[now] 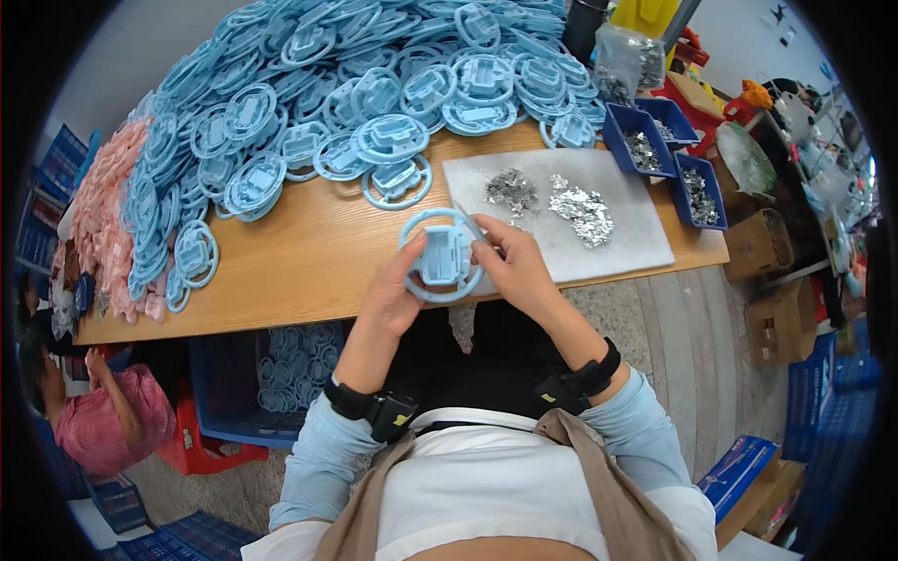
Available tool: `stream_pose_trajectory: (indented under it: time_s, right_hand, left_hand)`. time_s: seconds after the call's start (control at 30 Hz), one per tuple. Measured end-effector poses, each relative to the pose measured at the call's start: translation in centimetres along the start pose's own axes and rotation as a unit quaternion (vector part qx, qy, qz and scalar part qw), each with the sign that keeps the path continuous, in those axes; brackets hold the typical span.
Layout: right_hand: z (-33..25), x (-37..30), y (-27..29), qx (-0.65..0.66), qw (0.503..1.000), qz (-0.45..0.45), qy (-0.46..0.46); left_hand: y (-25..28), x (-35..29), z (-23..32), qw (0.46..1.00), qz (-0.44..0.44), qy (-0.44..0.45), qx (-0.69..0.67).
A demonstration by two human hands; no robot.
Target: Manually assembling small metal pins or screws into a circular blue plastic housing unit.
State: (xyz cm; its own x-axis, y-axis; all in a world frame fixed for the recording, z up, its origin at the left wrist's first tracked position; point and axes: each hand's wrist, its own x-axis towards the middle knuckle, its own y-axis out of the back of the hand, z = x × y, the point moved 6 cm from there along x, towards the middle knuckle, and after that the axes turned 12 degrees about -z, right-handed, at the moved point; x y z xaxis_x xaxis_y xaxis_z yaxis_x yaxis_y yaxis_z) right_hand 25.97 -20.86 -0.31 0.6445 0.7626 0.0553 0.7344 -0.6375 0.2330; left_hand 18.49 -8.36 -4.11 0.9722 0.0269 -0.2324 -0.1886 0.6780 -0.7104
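My left hand (394, 292) grips the left side of a round light-blue plastic part (443, 266), a ring with a recessed rectangular middle. The part is held up over the table's near edge, its recess facing me. In my right hand (516, 266) are slim grey metal tweezers (470, 224), pinched between thumb and fingers. Their tip points up and left, beside the ring's upper right edge. My right fingers are close to the ring's right side; whether they touch it I cannot tell. On a white foam sheet (636, 251) lie a dull grey heap of small metal pieces (512, 192) and a shinier silver heap (582, 213).
A large pile of similar blue parts (374, 93) covers the far side of the wooden table (309, 271). Pink parts (98, 224) lie at left. Blue bins (700, 198) with metal pieces stand at right. Below is a blue crate (224, 393); a person in pink (117, 421) sits left.
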Motion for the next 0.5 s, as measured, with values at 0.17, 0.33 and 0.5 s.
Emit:
stream_pose_trajectory:
  time_s: [0.17,0.33,0.5]
  right_hand:
    - [1.0,-0.2,-0.7,-0.038,0.998,-0.039,-0.028]
    - [2.0,-0.4,-1.3,0.017,0.999,-0.045,-0.021]
    - [0.2,2.9,4.8,-0.282,0.956,0.041,0.072]
  left_hand:
    - [0.9,-0.1,0.8,0.996,0.030,0.000,0.080]
    - [1.8,0.1,1.1,0.990,0.036,-0.036,0.128]
    - [1.9,0.7,1.5,0.992,0.041,-0.041,0.115]
